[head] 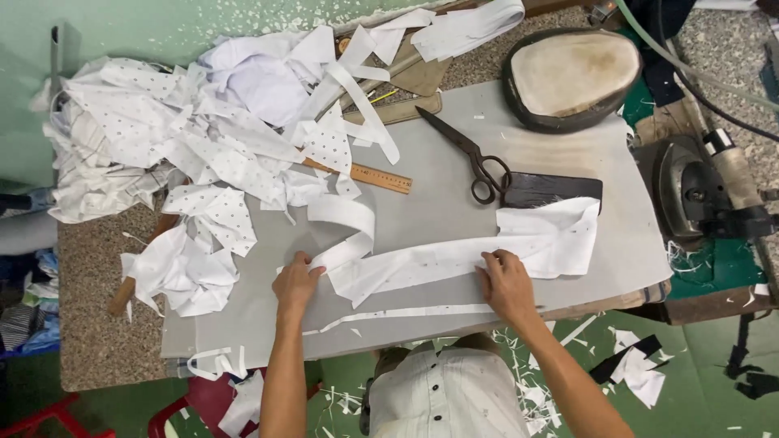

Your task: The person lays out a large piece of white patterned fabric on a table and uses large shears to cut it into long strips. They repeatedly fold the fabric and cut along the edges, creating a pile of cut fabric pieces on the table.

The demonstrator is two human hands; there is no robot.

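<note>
- Both palms flat, fingers spread, nothing pinched: left hand (296, 282) presses the left end of the long white fabric strip (422, 264); right hand (507, 284) presses its lower edge further right.
- Strip lies flattened across the grey board (438, 195), near its front edge; a thin trimmed sliver (406, 312) lies just below it. Judged: smoothing in hand, cutting not under way.
- Scissors (475, 158) rest untouched beyond the strip, beside a dark flat block (552, 188).
- Open board between strip and wooden ruler (369, 174).
- Far left: heaped dotted white offcuts (187, 138) crowd that side.
</note>
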